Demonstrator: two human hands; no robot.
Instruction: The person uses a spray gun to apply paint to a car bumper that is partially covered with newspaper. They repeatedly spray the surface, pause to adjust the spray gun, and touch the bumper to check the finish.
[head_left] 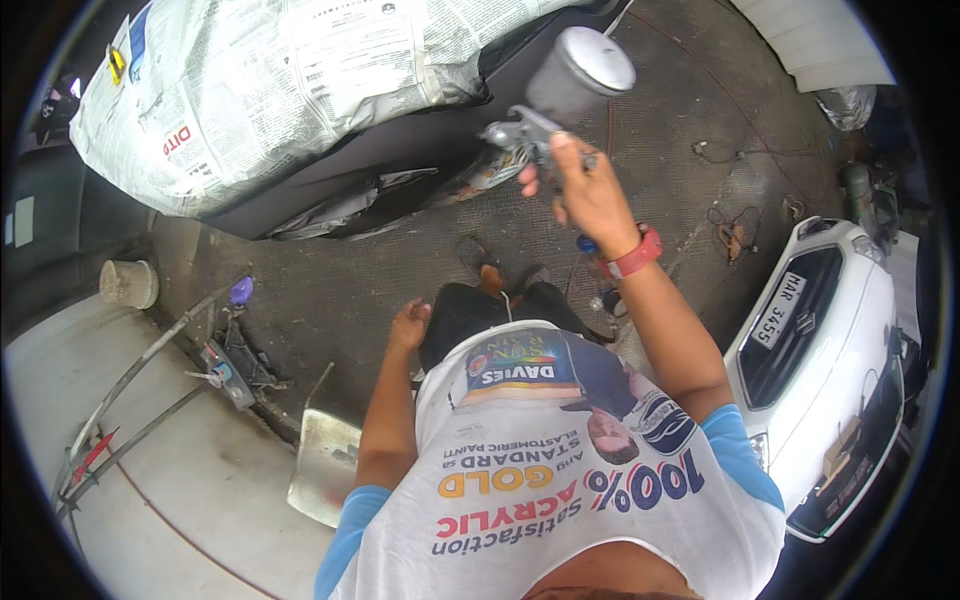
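Note:
My right hand (pixel 590 190) is raised ahead of me, wrapped round the handle of a metal spray gun (pixel 530 130). A grey paint cup with a pale round lid (pixel 598 62) sits on top of the gun. The gun's nozzle points left, close beside a dark car body panel (pixel 380 165). Newspaper sheets (pixel 300 80) cover the upper part of that car. Beside my left thigh hangs my left hand (pixel 409 324), with loosely curled fingers and nothing seen in it. A red band circles my right wrist.
A white car (pixel 815 350) stands at the right. Hoses or cords (pixel 735 235) lie across the dark floor. To the left are a bucket (pixel 129 284), a grey metal stand (pixel 228 375), and a large pale panel (pixel 150 480). A pale, stained board (pixel 325 465) leans near my left elbow.

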